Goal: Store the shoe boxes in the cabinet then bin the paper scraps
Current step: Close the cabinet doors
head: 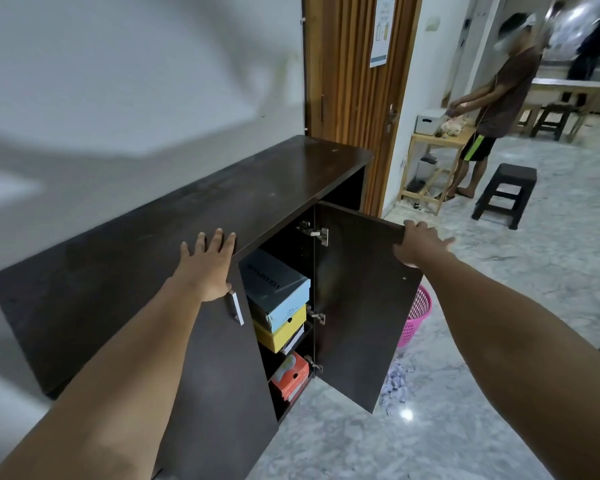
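Down low, the dark cabinet (174,216) runs lengthwise along the wall, its right door (357,299) swung out toward the floor tiles, and inside it a blue shoe box (278,289) sits on a yellow shoe box (279,332) on the upper shelf, their long sides running back into the cabinet and short ends facing out, with an orange shoe box (290,375) on the shelf below. The left hand (208,268) lies flat and spread on the cabinet top, holding nothing, while the right hand (418,244) curls its fingers over the open door's top edge; paper scraps (397,382) lie heaped on the floor just past the door, near a pink basket (414,317)
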Tool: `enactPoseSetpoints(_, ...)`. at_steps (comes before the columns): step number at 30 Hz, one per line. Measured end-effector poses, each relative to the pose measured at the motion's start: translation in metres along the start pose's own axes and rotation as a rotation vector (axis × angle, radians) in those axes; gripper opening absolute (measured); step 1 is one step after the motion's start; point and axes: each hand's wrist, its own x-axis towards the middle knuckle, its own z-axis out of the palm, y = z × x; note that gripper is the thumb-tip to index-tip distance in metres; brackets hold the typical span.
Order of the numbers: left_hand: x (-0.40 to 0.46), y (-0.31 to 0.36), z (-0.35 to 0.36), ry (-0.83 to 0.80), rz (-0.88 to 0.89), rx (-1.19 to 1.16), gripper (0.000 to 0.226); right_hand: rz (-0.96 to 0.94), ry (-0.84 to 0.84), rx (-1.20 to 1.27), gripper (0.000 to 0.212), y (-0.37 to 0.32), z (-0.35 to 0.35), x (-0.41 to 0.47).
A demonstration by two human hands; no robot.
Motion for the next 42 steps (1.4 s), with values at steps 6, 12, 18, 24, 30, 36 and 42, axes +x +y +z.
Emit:
enactPoseSetpoints(6, 0.004, -0.004, 0.007, 0.094, 0.041, -0.006, 0.101, -0.094, 0.096, 0.487, 0.038, -0.003, 0.010, -0.031)
enactPoseSetpoints(12, 0.005, -0.005, 0.007, 0.093, 0.059, -0.079, 0.085, -0.033, -0.046, 1.132, 0.034, -0.063, 0.055, -0.106)
enactPoseSetpoints(18, 0.010, -0.027, 0.008, 0.121, 0.139, -0.221, 0.065, -0.091, -0.059, 1.231, 0.040, -0.157, 0.118, -0.150)
enactPoseSetpoints(24, 0.010, -0.025, 0.008, 0.116, 0.149, -0.265, 0.065, 0.028, 0.051, 1.165, 0.043, -0.205, 0.120, -0.159)
enactPoseSetpoints(30, 0.009, -0.025, 0.008, 0.114, 0.153, -0.281, 0.066, 0.096, 0.033, 1.198, 0.045, -0.230, 0.127, -0.147)
enactPoseSetpoints(36, 0.011, -0.025, 0.010, 0.124, 0.138, -0.303, 0.066, 0.034, -0.088, 1.179, 0.063, -0.257, 0.125, -0.138)
enactPoseSetpoints(42, 0.012, -0.026, 0.010, 0.135, 0.137, -0.302, 0.067, 0.017, -0.213, 1.288, 0.079, -0.276, 0.154, -0.104)
